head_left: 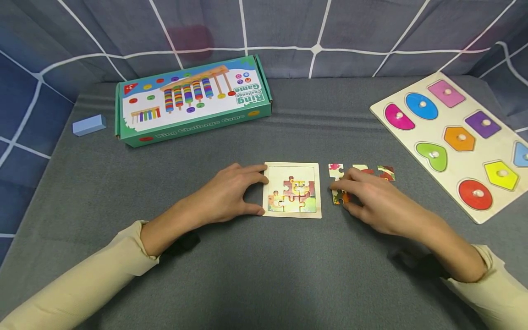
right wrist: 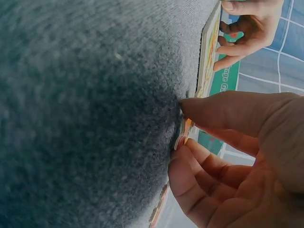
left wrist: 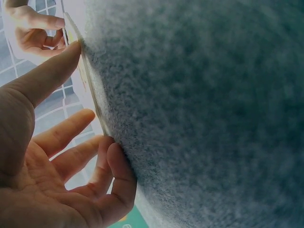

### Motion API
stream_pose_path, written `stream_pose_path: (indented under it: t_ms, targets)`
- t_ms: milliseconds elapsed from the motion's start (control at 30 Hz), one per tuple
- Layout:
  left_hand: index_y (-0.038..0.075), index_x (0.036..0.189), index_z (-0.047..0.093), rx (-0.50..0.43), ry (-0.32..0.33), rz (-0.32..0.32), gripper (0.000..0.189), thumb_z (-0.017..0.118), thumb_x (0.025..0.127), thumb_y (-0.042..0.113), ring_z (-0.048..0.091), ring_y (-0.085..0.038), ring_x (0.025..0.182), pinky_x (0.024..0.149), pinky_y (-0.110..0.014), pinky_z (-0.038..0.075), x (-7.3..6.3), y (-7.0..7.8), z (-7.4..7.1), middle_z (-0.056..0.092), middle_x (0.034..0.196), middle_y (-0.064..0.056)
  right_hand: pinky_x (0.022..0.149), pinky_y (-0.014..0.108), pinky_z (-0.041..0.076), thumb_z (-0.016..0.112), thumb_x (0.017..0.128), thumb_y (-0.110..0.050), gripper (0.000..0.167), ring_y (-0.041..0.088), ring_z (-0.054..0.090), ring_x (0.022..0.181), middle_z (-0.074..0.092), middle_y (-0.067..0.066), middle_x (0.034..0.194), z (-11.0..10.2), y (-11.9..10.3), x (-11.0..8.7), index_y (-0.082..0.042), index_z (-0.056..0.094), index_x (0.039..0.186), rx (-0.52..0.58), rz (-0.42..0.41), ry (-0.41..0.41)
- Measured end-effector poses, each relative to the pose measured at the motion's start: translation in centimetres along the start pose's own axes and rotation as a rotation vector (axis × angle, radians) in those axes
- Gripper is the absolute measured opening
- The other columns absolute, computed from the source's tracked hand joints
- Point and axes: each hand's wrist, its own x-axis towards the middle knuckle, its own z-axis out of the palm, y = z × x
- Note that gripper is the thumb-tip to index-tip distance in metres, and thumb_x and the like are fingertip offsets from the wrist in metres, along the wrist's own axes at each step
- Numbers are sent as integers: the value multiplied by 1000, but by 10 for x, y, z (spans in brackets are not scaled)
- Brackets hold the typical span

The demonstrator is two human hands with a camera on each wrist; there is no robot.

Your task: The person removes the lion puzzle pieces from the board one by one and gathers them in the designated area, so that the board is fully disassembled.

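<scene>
A square wooden jigsaw tray (head_left: 292, 215) lies flat on the grey table, with several fitted pieces across its lower and right parts; the upper left shows bare wood. My left hand (head_left: 231, 195) rests against the tray's left edge, thumb near the lower corner and fingers near the upper one. Right of the tray, my right hand (head_left: 381, 204) pinches a jigsaw piece (head_left: 337, 197) between thumb and fingers at table level; the hand partly hides it. In the right wrist view, an orange edge of that piece (right wrist: 188, 124) shows between the thumb and fingers.
More loose pieces lie beyond the right hand, including a pink-flowered piece (head_left: 335, 169) and a dark red piece (head_left: 386, 173). At right is a wooden shape board (head_left: 433, 118) with knobbed shapes. A green Ring Challenge Game box (head_left: 194, 98) and a blue block (head_left: 89, 125) stand back left.
</scene>
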Motion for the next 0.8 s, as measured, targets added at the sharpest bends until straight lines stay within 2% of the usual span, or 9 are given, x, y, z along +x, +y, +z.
stream_pose_path:
  t_ms: [367, 800]
  targets:
    - [9, 128, 64, -4, 3, 1, 61, 86, 77, 36, 52, -27, 110, 96, -46, 41, 0, 1, 0, 44, 151, -9, 69, 35, 44, 79, 78, 1, 47, 14, 49, 82, 58, 1, 99, -1, 1, 1, -7, 67, 123, -1, 20, -16]
    - [9, 127, 65, 3, 8, 3, 62, 86, 76, 36, 53, -27, 110, 96, -46, 41, 0, 0, 1, 45, 150, -9, 68, 34, 43, 79, 78, 1, 45, 12, 48, 79, 57, -1, 95, 0, 3, 1, -9, 68, 120, -3, -1, 10]
